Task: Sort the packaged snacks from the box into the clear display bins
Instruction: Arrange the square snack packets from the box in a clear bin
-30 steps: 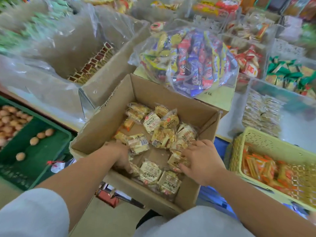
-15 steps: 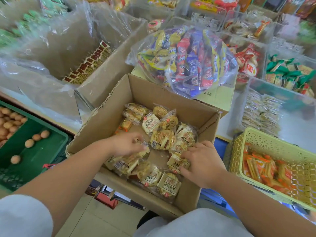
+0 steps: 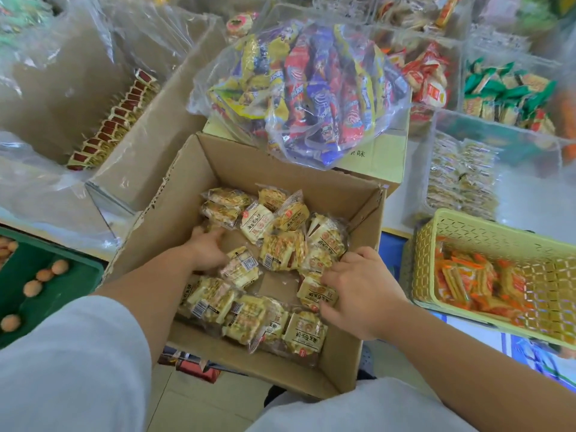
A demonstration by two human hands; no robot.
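Note:
An open cardboard box (image 3: 174, 194) sits in front of me, holding several yellow packaged snacks (image 3: 282, 249). My left hand (image 3: 207, 252) reaches deep into the box's left side, its fingers curled over a snack pack (image 3: 215, 227) by the wall. Another pack (image 3: 241, 266) lies against its thumb side. My right hand (image 3: 358, 289) is at the box's right side, fingers curled on a yellow snack pack (image 3: 313, 291). Clear display bins stand beyond: one with green packets (image 3: 511, 92), one with pale packs (image 3: 461, 179).
A clear bag of colourful snacks (image 3: 311, 88) rests on a carton (image 3: 383, 157) just behind the box. At the left is a large plastic-lined bin (image 3: 149, 129) with red-brown packets. A yellow basket (image 3: 498, 229) of orange packs stands right, a green crate (image 3: 62, 294) of round brown items left.
My left hand has moved forward from the near left corner to the far left side of the box. My right hand stays at the right side on the same pack.

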